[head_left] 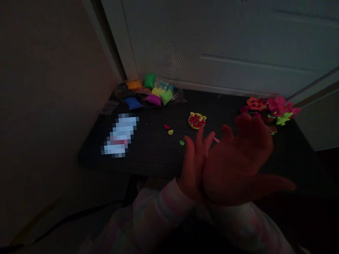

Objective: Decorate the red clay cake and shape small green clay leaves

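Note:
My left hand [193, 168] and my right hand [237, 168] are raised over the near side of a dark table [150, 148], touching along the heels of their palms. The right palm faces up, with its thumb out to the right and its fingers loosely curved. On the left hand the fingers stand apart. No object shows in either hand, though the strip where the palms meet is hidden. Just beyond lies a small round yellow-rimmed piece [197, 120] with red bits inside. Nearer are a green leaf-shaped bit [182, 143], a yellow lump [170, 132] and a red lump [166, 126].
Several coloured packets in clear plastic [153, 100] lie at the back left. A blurred-out bright rectangle [121, 135] is on the table's left. Pink, red and yellow-green flower shapes [279, 107] sit at the right. A white panelled door [208, 32] rises behind the table.

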A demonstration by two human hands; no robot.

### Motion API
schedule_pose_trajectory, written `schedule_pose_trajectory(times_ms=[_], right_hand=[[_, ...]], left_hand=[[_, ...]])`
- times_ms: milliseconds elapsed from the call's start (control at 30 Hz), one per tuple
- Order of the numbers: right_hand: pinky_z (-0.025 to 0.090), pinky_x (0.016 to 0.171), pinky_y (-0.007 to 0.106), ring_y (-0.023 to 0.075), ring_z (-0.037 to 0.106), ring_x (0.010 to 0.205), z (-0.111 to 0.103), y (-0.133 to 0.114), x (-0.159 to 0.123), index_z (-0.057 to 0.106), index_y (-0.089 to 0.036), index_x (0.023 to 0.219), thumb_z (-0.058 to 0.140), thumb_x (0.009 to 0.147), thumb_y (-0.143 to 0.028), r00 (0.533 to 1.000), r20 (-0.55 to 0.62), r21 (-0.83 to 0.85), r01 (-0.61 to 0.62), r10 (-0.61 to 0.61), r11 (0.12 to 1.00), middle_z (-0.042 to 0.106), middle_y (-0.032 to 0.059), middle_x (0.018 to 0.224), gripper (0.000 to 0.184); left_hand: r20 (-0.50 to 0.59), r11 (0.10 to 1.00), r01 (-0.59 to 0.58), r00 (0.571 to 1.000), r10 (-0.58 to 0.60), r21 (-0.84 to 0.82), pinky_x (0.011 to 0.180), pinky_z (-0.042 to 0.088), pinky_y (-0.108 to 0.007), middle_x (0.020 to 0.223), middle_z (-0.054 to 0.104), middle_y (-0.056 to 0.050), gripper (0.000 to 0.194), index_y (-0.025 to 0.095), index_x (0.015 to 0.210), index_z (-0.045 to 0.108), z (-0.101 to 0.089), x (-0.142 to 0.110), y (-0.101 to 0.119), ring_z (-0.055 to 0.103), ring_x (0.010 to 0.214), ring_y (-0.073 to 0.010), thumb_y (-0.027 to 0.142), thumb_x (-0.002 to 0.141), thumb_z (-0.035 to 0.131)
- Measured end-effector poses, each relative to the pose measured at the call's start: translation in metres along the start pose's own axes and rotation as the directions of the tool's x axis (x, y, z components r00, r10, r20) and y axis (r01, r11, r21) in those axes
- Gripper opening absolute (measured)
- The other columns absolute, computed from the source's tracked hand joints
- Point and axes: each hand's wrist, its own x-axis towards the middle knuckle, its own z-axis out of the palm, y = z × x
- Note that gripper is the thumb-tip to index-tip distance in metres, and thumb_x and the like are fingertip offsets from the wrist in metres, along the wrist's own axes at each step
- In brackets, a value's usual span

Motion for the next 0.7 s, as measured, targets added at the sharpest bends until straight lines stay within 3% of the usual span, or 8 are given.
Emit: schedule_pose_trajectory(times_ms=[133, 200, 333, 433, 600, 667, 700], right_hand=[[0.023, 0.094, 0.052, 0.0298, 0.028, 0.121, 0.001, 0.005, 0.001, 0.042, -0.025, 0.109, 0.002, 0.08, -0.054, 0.99, -0.137, 0.178, 0.059, -0.035, 0.982, 0.039, 0.0084, 0.117, 0.057], [0.019, 0.095, 0.052, 0.0271, 0.029, 0.12, 0.004, 0.004, 0.001, 0.045, -0.027, 0.106, -0.003, 0.081, -0.047, 0.981, -0.19, 0.232, 0.09, -0.045, 0.969, 0.04, 0.0062, 0.113, 0.058], [0.014, 0.099, 0.049, 0.0234, 0.029, 0.119, 0.007, -0.001, 0.006, 0.048, -0.027, 0.1, -0.015, 0.08, -0.034, 0.942, -0.313, 0.274, 0.211, -0.12, 0.938, 0.04, 0.0051, 0.111, 0.066], [0.016, 0.097, 0.05, 0.0249, 0.033, 0.117, 0.005, 0.001, 0.006, 0.051, -0.027, 0.099, -0.01, 0.082, -0.03, 0.948, -0.302, 0.255, 0.178, -0.097, 0.95, 0.043, 0.0057, 0.109, 0.063], [0.028, 0.089, 0.05, 0.0271, 0.035, 0.116, 0.004, -0.005, 0.004, 0.044, -0.031, 0.108, -0.009, 0.08, -0.046, 0.938, -0.286, -0.117, 0.169, -0.196, 0.979, 0.044, 0.0047, 0.111, 0.062], [0.026, 0.091, 0.05, 0.0258, 0.034, 0.117, 0.005, -0.006, 0.008, 0.044, -0.031, 0.106, -0.013, 0.08, -0.04, 0.918, -0.352, -0.05, 0.174, -0.18, 0.984, 0.044, 0.0047, 0.111, 0.063], [0.024, 0.093, 0.05, 0.0255, 0.034, 0.117, 0.005, -0.005, 0.009, 0.046, -0.03, 0.104, -0.012, 0.08, -0.037, 0.933, -0.33, 0.023, 0.16, -0.144, 0.987, 0.044, 0.0051, 0.111, 0.063]], left_hand=[[0.037, 0.931, 0.1, 0.995, -0.093, -0.352, 0.105, 0.01, -0.035, 0.136, 0.033, 0.003, 0.054, 0.034, 0.129, 0.024, -0.002, 0.001, 0.0, 0.017, 0.13, -0.0144, 0.055, 0.082, 0.008], [0.049, 0.9, 0.116, 0.993, -0.105, -0.419, 0.106, 0.003, -0.034, 0.139, 0.028, 0.006, 0.05, 0.035, 0.129, 0.024, -0.002, 0.002, -0.001, 0.008, 0.131, -0.0125, 0.052, 0.084, 0.01], [0.081, 0.909, 0.126, 0.991, -0.102, -0.397, 0.105, -0.001, -0.033, 0.141, 0.022, 0.005, 0.053, 0.034, 0.131, 0.022, -0.002, 0.0, -0.006, 0.005, 0.131, -0.0127, 0.055, 0.083, 0.013], [0.078, 0.933, 0.062, 0.996, -0.036, -0.355, 0.105, -0.003, -0.029, 0.14, 0.025, 0.005, 0.056, 0.034, 0.131, 0.022, -0.002, -0.002, -0.007, 0.006, 0.131, -0.0108, 0.057, 0.081, 0.012], [0.111, 0.939, 0.072, 0.993, -0.036, -0.335, 0.105, 0.001, -0.027, 0.143, 0.016, 0.006, 0.052, 0.031, 0.132, 0.018, 0.0, -0.003, -0.006, 0.006, 0.131, -0.0083, 0.05, 0.084, 0.01], [0.116, 0.941, 0.086, 0.992, -0.051, -0.328, 0.105, -0.003, -0.026, 0.143, 0.015, 0.004, 0.054, 0.03, 0.133, 0.016, 0.0, -0.005, -0.006, 0.007, 0.13, -0.0079, 0.051, 0.084, 0.01], [0.115, 0.941, 0.089, 0.992, -0.053, -0.326, 0.104, -0.004, -0.026, 0.143, 0.016, 0.004, 0.055, 0.03, 0.133, 0.015, 0.0, -0.006, -0.006, 0.007, 0.13, -0.0079, 0.052, 0.083, 0.01]])
